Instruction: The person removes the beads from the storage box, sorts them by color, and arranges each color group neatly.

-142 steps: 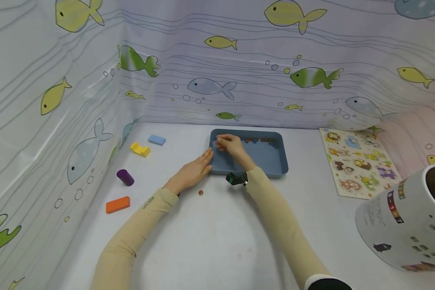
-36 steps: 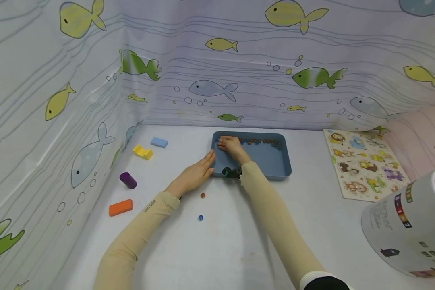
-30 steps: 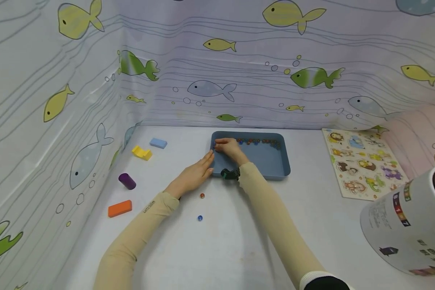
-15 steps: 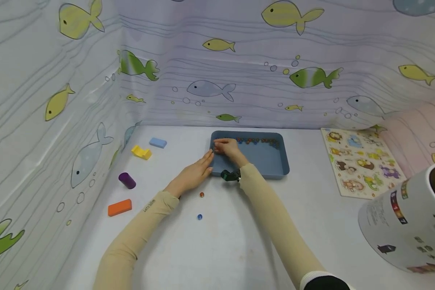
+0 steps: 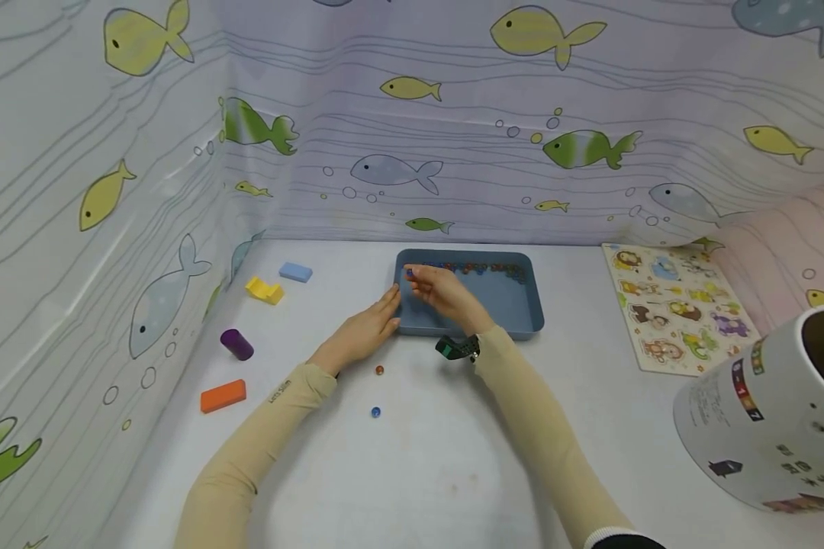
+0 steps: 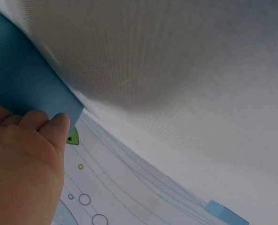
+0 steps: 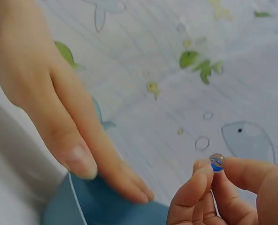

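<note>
My right hand is over the left part of a shallow blue-grey tray. Between its thumb and fingertip it pinches a blue marble, seen clearly in the right wrist view. Along the tray's back wall lies a row of brown and blue marbles. With fingers straight, my left hand rests against the outside of the tray's left wall. On the table in front of the tray are a brown marble and, closer to me, another blue marble.
At left lie a light blue block, a yellow block, a purple cylinder and an orange block. An animal picture board and a large white cylindrical container stand at right. A fish-print curtain surrounds the table.
A blue marble has appeared on the table near the brown one since the oldest frame. My right hand has just risen from the tray's left end, pinching a blue marble. The left hand stays put.
</note>
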Demonstrator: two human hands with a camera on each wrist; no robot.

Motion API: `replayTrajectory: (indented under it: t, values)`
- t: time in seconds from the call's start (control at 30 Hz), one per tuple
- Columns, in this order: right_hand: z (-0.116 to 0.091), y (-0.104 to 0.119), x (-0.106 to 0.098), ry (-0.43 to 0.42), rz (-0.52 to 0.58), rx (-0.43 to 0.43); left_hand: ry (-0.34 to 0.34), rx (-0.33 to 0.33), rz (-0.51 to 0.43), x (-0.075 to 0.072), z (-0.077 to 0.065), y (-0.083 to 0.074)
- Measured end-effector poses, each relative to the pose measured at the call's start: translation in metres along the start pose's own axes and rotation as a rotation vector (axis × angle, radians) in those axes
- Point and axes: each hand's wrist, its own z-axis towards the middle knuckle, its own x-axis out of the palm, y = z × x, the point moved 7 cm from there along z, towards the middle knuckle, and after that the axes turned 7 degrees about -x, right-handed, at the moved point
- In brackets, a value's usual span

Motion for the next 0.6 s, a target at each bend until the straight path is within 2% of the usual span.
replayTrajectory:
  t: [0.17, 0.3, 0.47, 0.6]
  values:
    - [-0.024, 0.004, 0.013, 0.123, -0.028, -0.022, 0.007, -0.006, -0.003, 0.000, 0.001, 0.000]
    - [-0.049, -0.003, 0.022, 0.223, -0.090, -0.009, 0.007, -0.011, -0.012, 0.000, 0.003, 0.000]
    - [-0.082, -0.032, 0.033, 0.377, -0.313, 0.042, 0.001, 0.001, 0.002, 0.000, 0.002, 0.001]
    - [-0.105, -0.056, 0.043, 0.483, -0.509, 0.031, -0.004, 0.009, 0.012, 0.001, 0.001, 0.000]
